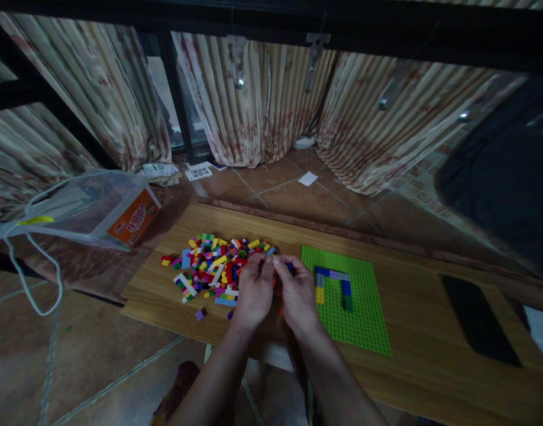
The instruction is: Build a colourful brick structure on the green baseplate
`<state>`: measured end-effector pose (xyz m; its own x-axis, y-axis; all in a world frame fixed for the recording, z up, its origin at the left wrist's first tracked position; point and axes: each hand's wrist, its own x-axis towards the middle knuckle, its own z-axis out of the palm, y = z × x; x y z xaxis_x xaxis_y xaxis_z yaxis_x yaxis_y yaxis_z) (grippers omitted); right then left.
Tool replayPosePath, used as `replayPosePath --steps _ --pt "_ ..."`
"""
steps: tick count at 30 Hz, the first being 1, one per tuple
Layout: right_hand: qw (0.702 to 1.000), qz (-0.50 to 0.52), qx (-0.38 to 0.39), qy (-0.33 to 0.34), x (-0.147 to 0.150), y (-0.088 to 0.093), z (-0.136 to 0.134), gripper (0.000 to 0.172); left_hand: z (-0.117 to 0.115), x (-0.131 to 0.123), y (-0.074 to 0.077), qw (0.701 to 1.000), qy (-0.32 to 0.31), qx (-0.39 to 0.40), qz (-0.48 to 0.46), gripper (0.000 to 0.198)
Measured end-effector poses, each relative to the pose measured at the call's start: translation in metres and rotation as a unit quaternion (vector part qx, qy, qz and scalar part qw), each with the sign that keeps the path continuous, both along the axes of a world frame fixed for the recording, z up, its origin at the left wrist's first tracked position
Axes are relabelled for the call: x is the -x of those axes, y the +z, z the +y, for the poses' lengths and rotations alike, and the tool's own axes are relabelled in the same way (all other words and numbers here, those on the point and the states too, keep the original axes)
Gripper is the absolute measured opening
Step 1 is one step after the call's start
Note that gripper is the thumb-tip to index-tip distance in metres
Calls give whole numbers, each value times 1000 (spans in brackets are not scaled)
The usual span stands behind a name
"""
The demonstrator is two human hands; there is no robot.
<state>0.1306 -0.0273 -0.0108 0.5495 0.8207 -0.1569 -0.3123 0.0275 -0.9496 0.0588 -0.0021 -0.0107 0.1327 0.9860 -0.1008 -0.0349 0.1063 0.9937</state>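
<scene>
My left hand [255, 289] touches my right hand [297, 289] (whether grasping, I can't tell). Three o'clock: a square green plastic baseplate [364, 313].

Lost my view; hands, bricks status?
Left hand, right hand close together. Loose bricks beside left hand. Baseplate bears three-sided brick outline. Fingers hide any held piece.

Brick pile [218, 261] — partly hidden behind the left hand [255, 290].
</scene>
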Motion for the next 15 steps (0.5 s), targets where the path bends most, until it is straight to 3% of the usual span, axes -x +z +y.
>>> replayPosePath --steps 4,9,12,15 --pt "998 -64 -6 -29 3 -12 2 25 0 -1 -4 1000 6 -18 -9 16" --pt "995 -84 10 -50 8 -23 6 25 2 -4 -10 997 39 36 -57 14" --pt "997 -48 3 -55 11 -25 7 25 3 -4 -9 993 55 69 -78 17" --pt "998 57 -12 -38 11 -24 8 27 4 -4 -2 988 48 109 -94 20"
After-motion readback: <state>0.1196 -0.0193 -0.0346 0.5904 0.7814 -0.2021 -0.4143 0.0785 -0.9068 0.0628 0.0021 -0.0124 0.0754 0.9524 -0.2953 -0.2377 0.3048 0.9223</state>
